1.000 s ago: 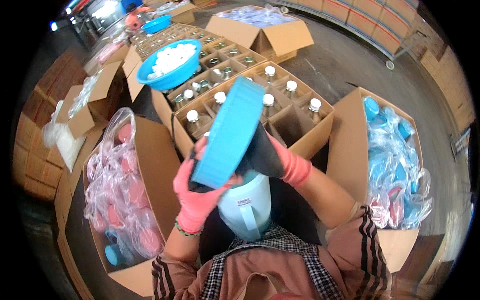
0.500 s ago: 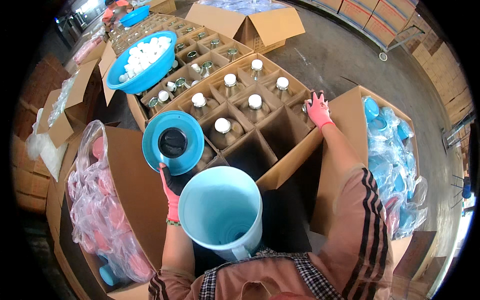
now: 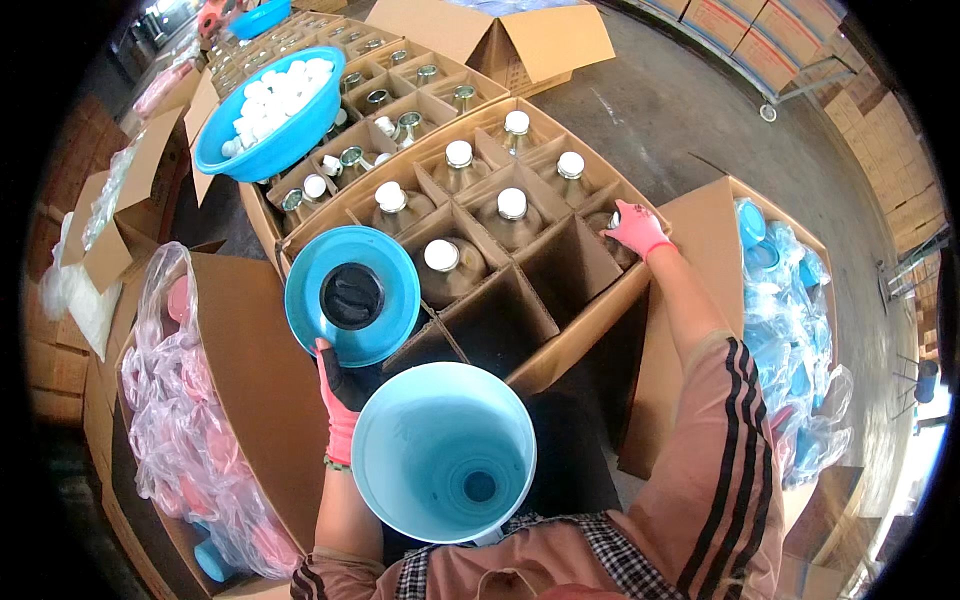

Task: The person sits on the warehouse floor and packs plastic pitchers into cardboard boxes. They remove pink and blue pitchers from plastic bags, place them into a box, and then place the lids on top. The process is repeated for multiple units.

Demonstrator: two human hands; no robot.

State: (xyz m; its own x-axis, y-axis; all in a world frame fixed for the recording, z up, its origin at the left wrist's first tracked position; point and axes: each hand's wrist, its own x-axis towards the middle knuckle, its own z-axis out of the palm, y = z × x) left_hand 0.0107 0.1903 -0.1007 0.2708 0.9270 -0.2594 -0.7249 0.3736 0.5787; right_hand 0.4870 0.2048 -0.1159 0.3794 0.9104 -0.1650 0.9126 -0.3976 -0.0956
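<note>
My left hand (image 3: 341, 395), in a pink glove with dark fingertips, holds a round blue lid (image 3: 400, 300) by its near edge. The lid has a black disc in its middle. My right hand (image 3: 638, 230), also in a pink glove, is closed around the neck of a glass bottle (image 3: 624, 256) in a right-hand compartment of a divided carton (image 3: 590, 330). Several glass bottles with white caps (image 3: 512, 204) stand in the other compartments; some near ones hold none. A pale blue bucket-like container (image 3: 440, 450) sits against my body, mouth up, with a dark round spot at its bottom.
A blue basin (image 3: 215, 150) of white caps rests on another divided carton (image 3: 390, 75) of bottles at the back left. Cartons with bagged pink items (image 3: 190, 400) and bagged blue items (image 3: 785, 340) flank me. An open-flapped box (image 3: 560, 45) stands behind.
My right hand has shifted from the carton's edge onto the bottle neck. The pale blue container has tipped so more of its bottom shows. The lid stays in my left hand.
</note>
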